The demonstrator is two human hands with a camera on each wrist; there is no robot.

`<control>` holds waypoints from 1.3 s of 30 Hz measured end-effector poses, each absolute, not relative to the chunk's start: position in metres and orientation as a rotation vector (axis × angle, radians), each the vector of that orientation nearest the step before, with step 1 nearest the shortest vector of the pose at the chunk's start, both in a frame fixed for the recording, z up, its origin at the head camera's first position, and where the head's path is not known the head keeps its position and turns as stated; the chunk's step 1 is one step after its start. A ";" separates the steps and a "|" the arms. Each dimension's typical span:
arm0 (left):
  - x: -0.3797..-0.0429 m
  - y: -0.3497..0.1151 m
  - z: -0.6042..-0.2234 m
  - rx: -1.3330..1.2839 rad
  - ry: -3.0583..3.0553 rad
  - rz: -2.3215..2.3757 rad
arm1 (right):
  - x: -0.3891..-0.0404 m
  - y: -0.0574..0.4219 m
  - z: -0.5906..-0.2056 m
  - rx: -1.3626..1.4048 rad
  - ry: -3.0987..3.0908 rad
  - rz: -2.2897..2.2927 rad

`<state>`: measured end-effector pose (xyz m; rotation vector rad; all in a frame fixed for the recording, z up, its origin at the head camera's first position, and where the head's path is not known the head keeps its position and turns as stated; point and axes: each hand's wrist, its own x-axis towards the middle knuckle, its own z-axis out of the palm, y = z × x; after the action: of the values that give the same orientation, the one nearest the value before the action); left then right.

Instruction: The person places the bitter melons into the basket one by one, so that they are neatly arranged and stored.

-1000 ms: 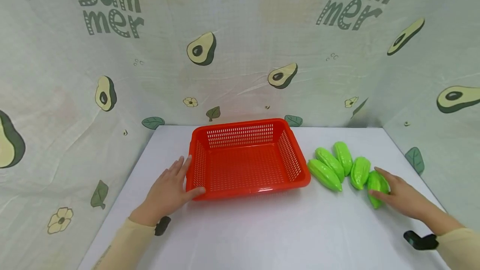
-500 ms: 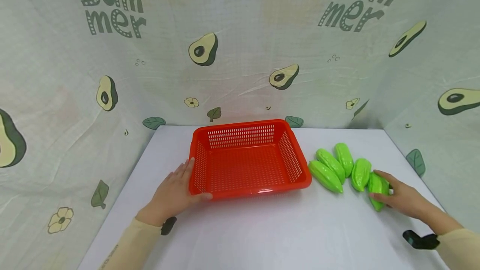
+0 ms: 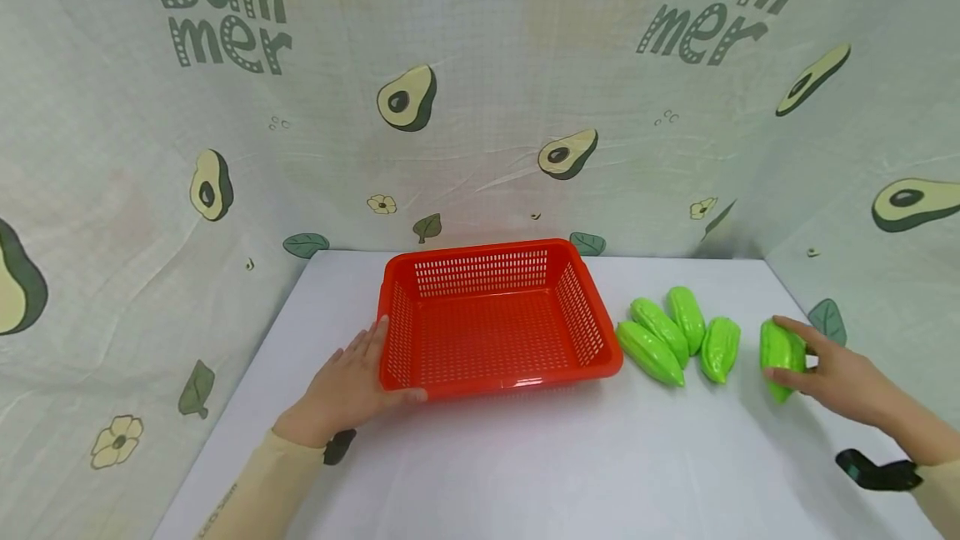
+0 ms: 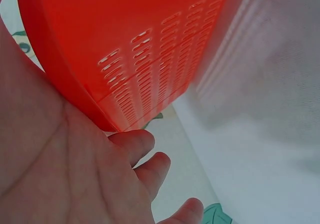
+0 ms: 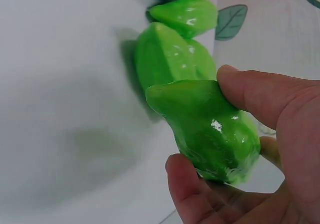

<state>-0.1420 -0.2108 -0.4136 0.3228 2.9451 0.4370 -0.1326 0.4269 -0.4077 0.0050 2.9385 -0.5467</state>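
Observation:
My right hand (image 3: 840, 369) pinches a glossy green star fruit (image 3: 782, 352), ridged and pointed, between thumb and fingers. In the right wrist view the held star fruit (image 5: 205, 129) appears above the white table, in front of the other fruits. Several more star fruits (image 3: 651, 351) lie together right of a red plastic basket (image 3: 498, 386). Against the basket's front left corner rests my left hand (image 3: 341, 394), its fingers extended along the side and the thumb near the front rim. The left wrist view shows the palm (image 4: 65, 159) touching the basket's rim from outside.
A white table (image 3: 555, 465) carries everything. Behind it and along both sides hangs a pale cloth (image 3: 480, 23) printed with avocados, leaves and lettering. Dark straps with cameras (image 3: 877, 471) sit at the wrists.
My right hand has lifted the end star fruit off the table and carried it to the right, away from the others. My left hand slid slightly right along the basket's corner, then stayed.

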 end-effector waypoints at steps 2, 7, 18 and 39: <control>-0.141 -0.212 -0.413 0.319 2.945 0.431 | -0.137 0.419 -0.395 -0.032 2.944 -0.555; -0.139 -0.213 -0.413 0.315 2.950 0.417 | -0.155 0.385 -0.361 -0.205 2.943 -0.611; -0.141 -0.216 -0.414 0.286 2.937 0.429 | -0.207 0.260 -0.321 -0.574 2.834 -0.677; -0.146 -0.211 -0.418 0.259 2.934 0.453 | -0.276 0.058 -0.356 -0.763 2.394 -0.740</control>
<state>-0.1461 -0.2109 -0.4176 0.2589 2.9345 0.4532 -0.2761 0.0580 -0.3563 -0.7632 2.3937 -0.7398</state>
